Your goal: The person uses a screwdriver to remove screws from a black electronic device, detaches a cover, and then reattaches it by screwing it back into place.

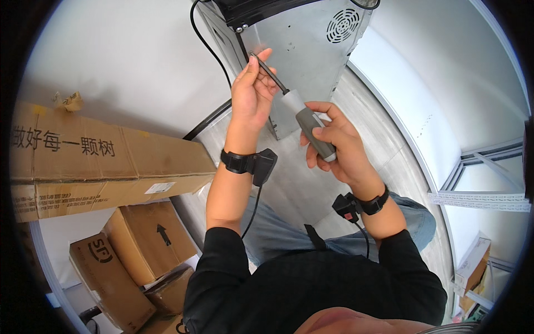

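Head view: right hand [339,146] wraps the grey handle of a screwdriver [303,119], fingers curled round the lower half, thumb along the side. Left hand [251,89] pinches the dark metal shaft near its tip between thumb and fingertips, palm turned inward. The tool sits between both hands at frame centre, tip toward 11 o'clock, butt toward 5 o'clock.

Handling, my read: light, rigid, 1-hand weight. Handle looks like matte rubbery grey with a paler collar at the shaft end, so good grip there; that is the place to hold it. Shaft is thin bare steel, smooth, likely slippery under a pinch and no use for torque. Not fragile.

Outward: both wrists carry black straps with small black modules [261,164] and trailing cables. At 12 o'clock from the hands, a sheet-metal appliance casing [300,44], dull grey, flat panels, round perforated vent at its upper right; it stands on a pale floor. A black cord [208,47] runs down its left edge. At 9 o'clock, a long brown cardboard box [105,156], stiff corrugated, taped; smaller cartons [147,239] below it at 7 o'clock. White metal shelving [484,195] at 3 o'clock.
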Action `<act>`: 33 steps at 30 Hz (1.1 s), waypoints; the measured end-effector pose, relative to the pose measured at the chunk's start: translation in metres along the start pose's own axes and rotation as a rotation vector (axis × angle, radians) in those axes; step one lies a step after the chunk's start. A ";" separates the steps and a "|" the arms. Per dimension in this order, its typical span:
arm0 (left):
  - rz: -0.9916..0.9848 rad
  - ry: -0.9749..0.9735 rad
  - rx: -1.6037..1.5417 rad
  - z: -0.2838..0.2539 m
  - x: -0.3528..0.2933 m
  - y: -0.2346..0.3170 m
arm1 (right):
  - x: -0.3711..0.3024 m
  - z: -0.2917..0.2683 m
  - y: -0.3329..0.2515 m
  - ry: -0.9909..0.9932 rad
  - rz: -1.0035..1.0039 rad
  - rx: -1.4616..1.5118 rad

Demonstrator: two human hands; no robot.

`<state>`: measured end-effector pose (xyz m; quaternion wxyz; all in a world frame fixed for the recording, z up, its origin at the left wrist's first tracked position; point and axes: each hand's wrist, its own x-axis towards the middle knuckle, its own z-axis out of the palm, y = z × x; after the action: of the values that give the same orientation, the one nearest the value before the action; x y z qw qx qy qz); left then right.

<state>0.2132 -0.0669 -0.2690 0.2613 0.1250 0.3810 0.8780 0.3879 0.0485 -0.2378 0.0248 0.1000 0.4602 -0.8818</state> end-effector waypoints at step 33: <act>-0.024 0.186 0.540 0.019 -0.005 0.017 | 0.030 -0.008 0.039 0.052 -0.097 -0.293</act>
<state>0.2195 -0.0677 -0.2440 0.1927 0.1047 0.6250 0.7492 0.3654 0.0340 -0.2802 -0.0157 0.0959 0.5889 -0.8024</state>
